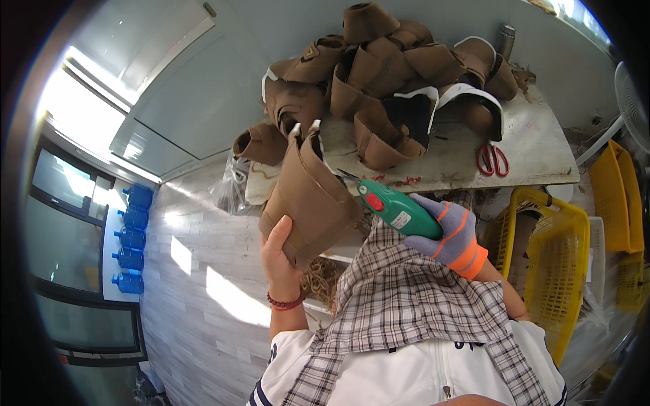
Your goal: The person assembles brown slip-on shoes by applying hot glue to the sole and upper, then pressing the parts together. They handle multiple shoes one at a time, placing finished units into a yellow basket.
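My left hand point(277, 254), bare and with a red bead bracelet at the wrist, grips the lower left side of a brown curved fabric piece point(308, 203). That piece is folded into an open sleeve shape, with white tips at its top. In my right hand point(450, 233), wearing a grey and orange glove, is a pair of green electric scissors point(399, 210) with a red button. Their slim metal tip points up and left, close to the brown piece's right edge; whether it touches cannot be told. My fingers are wrapped round the tool's body.
A worktable point(535, 145) carries a pile of similar brown pieces point(386, 64), some white-edged, red-handled scissors point(492, 160) and a metal flask point(506, 42). Yellow baskets point(558, 271) stand at the right. Several blue water bottles point(128, 260) line the left wall; a plastic bag point(232, 186) hangs at the table's left end.
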`<state>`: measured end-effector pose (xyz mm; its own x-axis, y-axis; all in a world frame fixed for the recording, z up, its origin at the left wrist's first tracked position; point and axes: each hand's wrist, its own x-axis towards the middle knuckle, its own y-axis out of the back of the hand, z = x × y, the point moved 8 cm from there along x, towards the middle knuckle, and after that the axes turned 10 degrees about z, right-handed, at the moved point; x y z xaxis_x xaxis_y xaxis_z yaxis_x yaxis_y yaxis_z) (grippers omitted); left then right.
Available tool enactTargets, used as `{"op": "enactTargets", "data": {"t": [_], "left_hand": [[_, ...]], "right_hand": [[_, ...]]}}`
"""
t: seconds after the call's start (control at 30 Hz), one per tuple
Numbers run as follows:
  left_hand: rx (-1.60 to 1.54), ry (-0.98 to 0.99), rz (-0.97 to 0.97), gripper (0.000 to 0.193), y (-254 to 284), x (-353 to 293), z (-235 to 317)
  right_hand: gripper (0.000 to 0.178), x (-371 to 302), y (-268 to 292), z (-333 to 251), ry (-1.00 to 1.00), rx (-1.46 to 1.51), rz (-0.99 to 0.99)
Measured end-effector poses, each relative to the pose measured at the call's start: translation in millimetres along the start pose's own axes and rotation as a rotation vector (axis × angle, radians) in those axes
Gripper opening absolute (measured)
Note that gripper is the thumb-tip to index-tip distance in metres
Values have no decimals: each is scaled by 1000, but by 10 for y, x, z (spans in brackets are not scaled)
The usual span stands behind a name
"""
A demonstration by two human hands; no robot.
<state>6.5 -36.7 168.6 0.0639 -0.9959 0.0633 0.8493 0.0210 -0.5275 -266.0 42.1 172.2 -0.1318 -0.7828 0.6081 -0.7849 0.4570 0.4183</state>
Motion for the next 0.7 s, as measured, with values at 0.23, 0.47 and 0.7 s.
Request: {"op": "enactTargets", "data": {"t": [0.23, 0.47, 0.7], "left_hand": [[449, -480, -285, 52, -962, 834, 652], [913, -671, -552, 46, -2855, 1850, 468], [1350, -1256, -656, 52, -4067, 2240, -926]], "right_hand": [[66, -251, 343, 398, -227, 23, 90], [62, -537, 602, 737, -333, 15, 253], [57, -644, 823, 964, -473, 65, 329]]}}
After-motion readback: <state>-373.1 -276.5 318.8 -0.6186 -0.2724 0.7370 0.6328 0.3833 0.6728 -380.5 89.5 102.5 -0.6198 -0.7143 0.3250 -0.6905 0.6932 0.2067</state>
